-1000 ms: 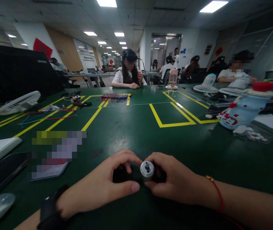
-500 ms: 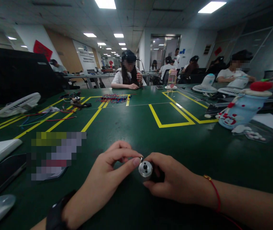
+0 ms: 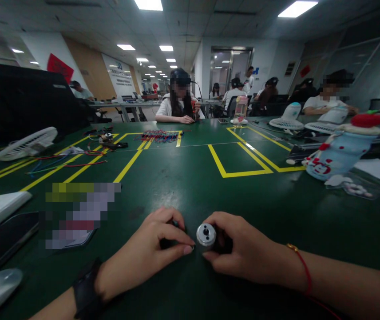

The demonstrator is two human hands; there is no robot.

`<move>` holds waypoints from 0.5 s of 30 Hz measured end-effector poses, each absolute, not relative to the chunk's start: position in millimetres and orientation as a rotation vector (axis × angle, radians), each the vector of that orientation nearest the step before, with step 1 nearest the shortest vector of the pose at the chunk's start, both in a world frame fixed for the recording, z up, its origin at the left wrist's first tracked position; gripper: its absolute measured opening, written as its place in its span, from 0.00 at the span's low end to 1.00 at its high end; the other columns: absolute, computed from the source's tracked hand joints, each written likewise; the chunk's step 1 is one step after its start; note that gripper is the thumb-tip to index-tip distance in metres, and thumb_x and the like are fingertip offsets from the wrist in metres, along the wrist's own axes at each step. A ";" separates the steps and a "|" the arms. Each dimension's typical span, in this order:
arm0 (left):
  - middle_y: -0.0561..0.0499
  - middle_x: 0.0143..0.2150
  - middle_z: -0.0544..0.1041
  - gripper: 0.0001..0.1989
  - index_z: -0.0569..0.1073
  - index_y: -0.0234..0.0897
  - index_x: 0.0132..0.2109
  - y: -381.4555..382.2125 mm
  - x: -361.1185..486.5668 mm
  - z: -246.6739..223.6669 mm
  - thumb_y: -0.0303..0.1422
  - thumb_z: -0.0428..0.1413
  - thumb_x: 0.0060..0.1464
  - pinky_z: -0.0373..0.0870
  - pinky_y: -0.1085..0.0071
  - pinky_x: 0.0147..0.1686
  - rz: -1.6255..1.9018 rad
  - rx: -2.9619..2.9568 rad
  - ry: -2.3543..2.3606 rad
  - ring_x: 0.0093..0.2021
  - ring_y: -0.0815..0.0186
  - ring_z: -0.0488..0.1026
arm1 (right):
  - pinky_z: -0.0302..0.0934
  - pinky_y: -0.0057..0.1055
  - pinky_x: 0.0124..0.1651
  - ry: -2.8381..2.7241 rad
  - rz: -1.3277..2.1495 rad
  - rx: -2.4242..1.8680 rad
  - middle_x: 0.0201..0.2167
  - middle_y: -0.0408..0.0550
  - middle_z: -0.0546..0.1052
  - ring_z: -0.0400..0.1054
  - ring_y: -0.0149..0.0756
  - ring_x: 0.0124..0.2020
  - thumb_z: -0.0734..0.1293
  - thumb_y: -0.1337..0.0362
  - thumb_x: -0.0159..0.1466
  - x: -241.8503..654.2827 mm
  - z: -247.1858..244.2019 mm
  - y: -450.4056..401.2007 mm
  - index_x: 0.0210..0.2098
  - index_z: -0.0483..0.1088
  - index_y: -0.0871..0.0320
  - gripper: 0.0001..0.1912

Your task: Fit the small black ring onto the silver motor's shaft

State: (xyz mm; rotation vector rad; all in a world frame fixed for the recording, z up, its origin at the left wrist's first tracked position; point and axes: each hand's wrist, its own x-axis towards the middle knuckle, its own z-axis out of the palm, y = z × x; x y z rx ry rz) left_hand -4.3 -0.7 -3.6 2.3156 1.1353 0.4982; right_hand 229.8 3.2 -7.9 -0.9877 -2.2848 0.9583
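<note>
Hand state: the right hand (image 3: 239,249) grips the metal cylinder (image 3: 206,243) from the side, thumb on the near side and index finger on the far side. The left hand (image 3: 155,240) pinches a small dark part (image 3: 193,247) between thumb and index fingertip, just beside the cylinder and apart from it. (The part is too small to identify.) The cylinder is between the two hands, over the near area of the green table (image 3: 173,182); whether its lower end touches the surface cannot be told.

Hazards: the small part may slip from the pinch, because only the tips of two fingers hold it. If dropped, it may roll and be hard to find, being dark against a dark table. The cylinder may twist or tip if pushed off-centre, because the right hand alone steadies it and its wall looks smooth.

Orientation: the round end face, with a central hole and smaller holes beside it, points upward and toward the wearer. The long axis appears to run steeply down from that face; the lower end is hidden, so exact tilt cannot be confirmed.
</note>
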 end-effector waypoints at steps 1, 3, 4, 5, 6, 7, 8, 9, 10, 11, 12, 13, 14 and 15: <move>0.54 0.42 0.70 0.05 0.79 0.50 0.40 -0.2 -4.4 -3.4 0.35 0.59 0.56 0.62 0.65 0.47 0.509 2.298 1.135 0.46 0.62 0.67 | 0.58 0.26 0.28 -2.285 0.964 -0.990 0.32 0.41 0.71 0.64 0.30 0.28 0.69 0.67 0.54 229.8 -7.8 3.3 0.41 0.67 0.56 0.15; 0.54 0.42 0.71 0.07 0.78 0.49 0.42 1.2 -5.4 -2.3 0.35 0.56 0.59 0.63 0.66 0.46 0.547 2.215 1.134 0.45 0.63 0.68 | 0.58 0.26 0.28 -2.288 0.971 -0.998 0.32 0.41 0.71 0.64 0.30 0.28 0.69 0.67 0.54 229.8 -7.4 3.5 0.41 0.67 0.56 0.15; 0.53 0.42 0.71 0.07 0.77 0.48 0.43 2.1 -6.1 -1.6 0.34 0.54 0.60 0.64 0.67 0.45 0.574 2.165 1.137 0.44 0.63 0.69 | 0.58 0.26 0.28 -2.290 0.971 -1.001 0.32 0.41 0.71 0.64 0.30 0.28 0.69 0.66 0.54 229.8 -7.1 3.6 0.41 0.67 0.56 0.15; 0.53 0.42 0.72 0.08 0.76 0.47 0.44 3.1 -7.1 -1.0 0.34 0.52 0.61 0.65 0.67 0.44 0.606 2.115 1.149 0.44 0.63 0.69 | 0.58 0.26 0.28 -2.293 0.968 -1.002 0.32 0.41 0.71 0.64 0.30 0.28 0.69 0.66 0.54 229.8 -6.8 3.7 0.41 0.67 0.56 0.15; 0.53 0.42 0.72 0.09 0.75 0.45 0.44 4.2 -8.3 -0.7 0.34 0.51 0.62 0.65 0.67 0.45 0.639 2.069 1.173 0.44 0.63 0.70 | 0.58 0.26 0.28 -2.294 0.964 -1.001 0.32 0.41 0.71 0.64 0.30 0.28 0.69 0.66 0.54 229.8 -6.4 3.8 0.41 0.67 0.55 0.15; 0.53 0.42 0.73 0.09 0.75 0.44 0.44 5.4 -9.6 -1.0 0.33 0.49 0.63 0.65 0.66 0.45 0.674 2.026 1.209 0.44 0.63 0.70 | 0.58 0.26 0.28 -2.295 0.959 -1.001 0.32 0.41 0.71 0.64 0.30 0.28 0.69 0.66 0.54 229.9 -6.0 3.9 0.41 0.67 0.55 0.15; 0.52 0.42 0.73 0.09 0.74 0.43 0.44 6.6 -11.1 -1.9 0.33 0.49 0.63 0.65 0.66 0.45 0.713 1.987 1.258 0.44 0.63 0.70 | 0.59 0.26 0.28 -2.295 0.958 -1.002 0.32 0.41 0.71 0.64 0.30 0.28 0.69 0.66 0.54 230.0 -5.7 3.8 0.41 0.67 0.56 0.15; 0.52 0.42 0.73 0.09 0.72 0.43 0.45 7.9 -12.7 -3.6 0.32 0.48 0.63 0.65 0.65 0.44 0.750 1.949 1.314 0.43 0.62 0.70 | 0.59 0.26 0.28 -2.295 0.960 -1.004 0.32 0.41 0.71 0.64 0.30 0.28 0.69 0.66 0.54 230.1 -5.3 3.8 0.41 0.67 0.56 0.15; 0.52 0.42 0.73 0.09 0.71 0.42 0.45 9.3 -14.5 -5.9 0.31 0.48 0.62 0.65 0.65 0.43 0.782 1.917 1.367 0.42 0.62 0.70 | 0.58 0.26 0.28 -2.293 0.965 -1.007 0.32 0.41 0.71 0.64 0.30 0.28 0.69 0.66 0.54 230.2 -4.9 3.7 0.41 0.66 0.56 0.15; 0.52 0.41 0.72 0.09 0.70 0.41 0.46 10.7 -16.2 -8.7 0.29 0.48 0.61 0.66 0.65 0.42 0.810 1.894 1.410 0.41 0.62 0.70 | 0.58 0.26 0.27 -2.290 0.971 -1.014 0.32 0.41 0.71 0.64 0.30 0.28 0.69 0.66 0.54 230.2 -4.5 3.6 0.41 0.66 0.56 0.15; 0.52 0.40 0.72 0.10 0.69 0.41 0.46 12.0 -17.9 -11.6 0.27 0.48 0.60 0.66 0.65 0.41 0.835 1.884 1.438 0.40 0.63 0.70 | 0.58 0.26 0.27 -2.287 0.977 -1.021 0.32 0.41 0.71 0.64 0.30 0.28 0.69 0.66 0.54 230.3 -4.1 3.5 0.41 0.66 0.55 0.15; 0.52 0.40 0.71 0.11 0.68 0.41 0.46 13.3 -19.3 -14.4 0.25 0.48 0.58 0.66 0.65 0.41 0.852 1.887 1.450 0.40 0.63 0.70 | 0.58 0.26 0.27 -2.284 0.979 -1.029 0.32 0.41 0.71 0.64 0.30 0.28 0.68 0.67 0.54 230.4 -3.8 3.4 0.41 0.66 0.55 0.15; 0.52 0.40 0.71 0.13 0.68 0.41 0.46 14.4 -20.3 -16.7 0.23 0.47 0.57 0.66 0.65 0.42 0.858 1.899 1.452 0.40 0.63 0.70 | 0.58 0.25 0.27 -2.282 0.983 -1.035 0.32 0.41 0.71 0.64 0.30 0.28 0.68 0.67 0.54 230.5 -3.5 3.2 0.40 0.66 0.55 0.15; 0.52 0.41 0.71 0.14 0.68 0.41 0.46 15.2 -21.0 -18.3 0.22 0.47 0.56 0.66 0.64 0.42 0.857 1.918 1.447 0.40 0.63 0.70 | 0.58 0.25 0.27 -2.283 0.984 -1.038 0.32 0.41 0.71 0.64 0.30 0.28 0.69 0.67 0.53 230.6 -3.3 3.0 0.40 0.66 0.55 0.15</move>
